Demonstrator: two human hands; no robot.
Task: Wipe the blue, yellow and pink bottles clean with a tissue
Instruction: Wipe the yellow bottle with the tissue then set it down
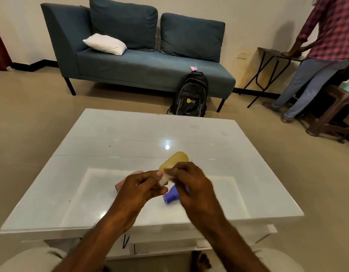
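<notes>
The yellow bottle (174,160) is held up above the white table (130,134), its base pointing away from me. My left hand (142,188) grips its white cap end. My right hand (193,183) is closed on the bottle's near side, with a bit of white tissue (170,171) showing under its fingers. The blue bottle (170,196) lies on the table below my right hand, neck toward me. The pink bottle (122,183) lies behind my left hand, mostly hidden.
A blue sofa (142,63) with a white pillow stands beyond the table, a black backpack (191,95) leaning against it. A person in a plaid shirt (318,55) stands at the right by a folding table and brown stools.
</notes>
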